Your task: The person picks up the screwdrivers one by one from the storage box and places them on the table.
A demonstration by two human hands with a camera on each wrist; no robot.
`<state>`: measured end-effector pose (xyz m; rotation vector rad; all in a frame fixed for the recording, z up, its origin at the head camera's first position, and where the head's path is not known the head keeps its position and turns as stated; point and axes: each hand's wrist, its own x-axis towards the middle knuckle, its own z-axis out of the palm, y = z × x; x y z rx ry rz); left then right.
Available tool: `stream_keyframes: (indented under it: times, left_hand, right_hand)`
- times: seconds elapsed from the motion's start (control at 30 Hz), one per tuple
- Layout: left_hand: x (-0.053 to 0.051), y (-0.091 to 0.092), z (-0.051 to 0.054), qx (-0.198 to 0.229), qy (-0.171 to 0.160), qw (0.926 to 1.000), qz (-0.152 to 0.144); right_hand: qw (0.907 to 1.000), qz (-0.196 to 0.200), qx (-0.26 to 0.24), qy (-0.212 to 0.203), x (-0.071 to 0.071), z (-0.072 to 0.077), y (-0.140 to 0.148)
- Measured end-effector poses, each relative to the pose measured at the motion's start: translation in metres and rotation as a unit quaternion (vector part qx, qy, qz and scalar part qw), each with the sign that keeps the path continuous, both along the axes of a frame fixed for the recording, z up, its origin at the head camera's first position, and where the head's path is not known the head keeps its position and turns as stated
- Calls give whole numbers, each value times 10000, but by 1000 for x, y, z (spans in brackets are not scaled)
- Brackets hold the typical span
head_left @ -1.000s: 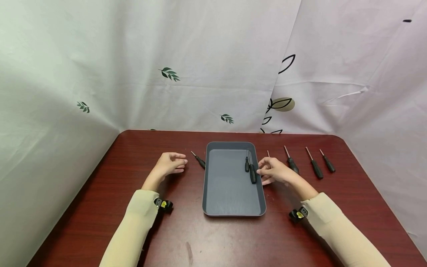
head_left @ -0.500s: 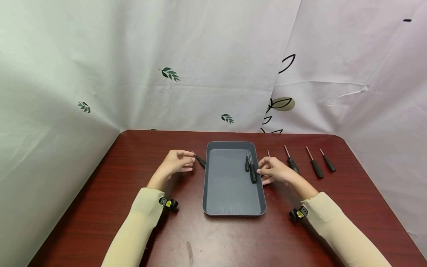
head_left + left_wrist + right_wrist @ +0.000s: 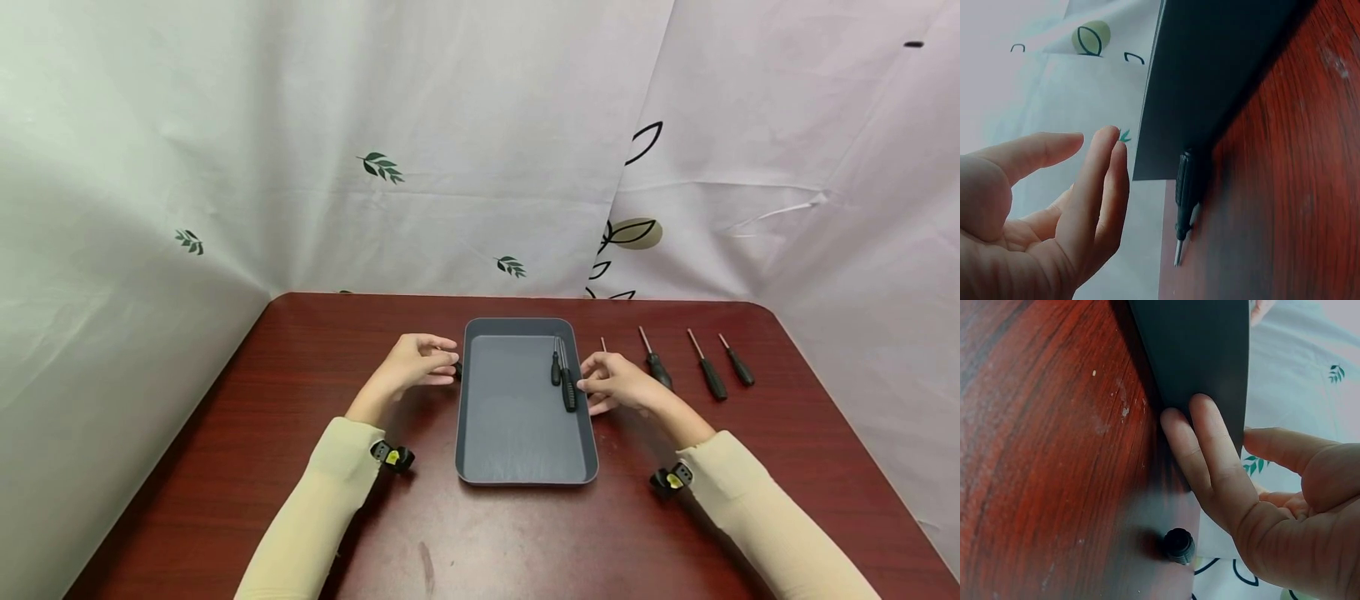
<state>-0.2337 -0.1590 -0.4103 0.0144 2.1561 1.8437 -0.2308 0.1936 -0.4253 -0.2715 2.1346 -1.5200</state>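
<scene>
A grey rectangular tray (image 3: 517, 442) lies on the table, with a short screwdriver (image 3: 556, 369) and a longer screwdriver (image 3: 568, 392) inside along its right side. My right hand (image 3: 618, 385) holds the tray's right rim; in the right wrist view two fingertips (image 3: 1207, 409) press the outer wall and the thumb meets the rim. My left hand (image 3: 412, 367) hovers by the tray's left wall, fingers loosely bent and holding nothing. Beneath it a black-handled screwdriver (image 3: 1186, 187) lies on the table against that wall, mostly hidden in the head view.
Right of the tray, three screwdrivers lie on the red-brown table (image 3: 480, 550): a thick-handled screwdriver (image 3: 658, 371), a long screwdriver (image 3: 711, 377) and a small screwdriver (image 3: 740, 367). Another screwdriver's shaft (image 3: 603, 343) shows behind my right hand. White cloth (image 3: 450, 125) hangs around the table.
My left hand has moved right to the tray's left side, now covering most of the screwdriver there. My right hand and the tray have stayed put.
</scene>
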Motion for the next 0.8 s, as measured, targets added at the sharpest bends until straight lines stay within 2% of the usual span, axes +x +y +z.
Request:
stream_keyframes:
  times: [0.47,0.8]
  left_hand:
    - [-3,30,11,113,-77,9992,-371]
    - [-6,44,15,202,-233,9978,-589]
  right_hand:
    - [10000,-41,-47,-44,0,-1,0]
    - [10000,-35,-70,-57,0,-1,0]
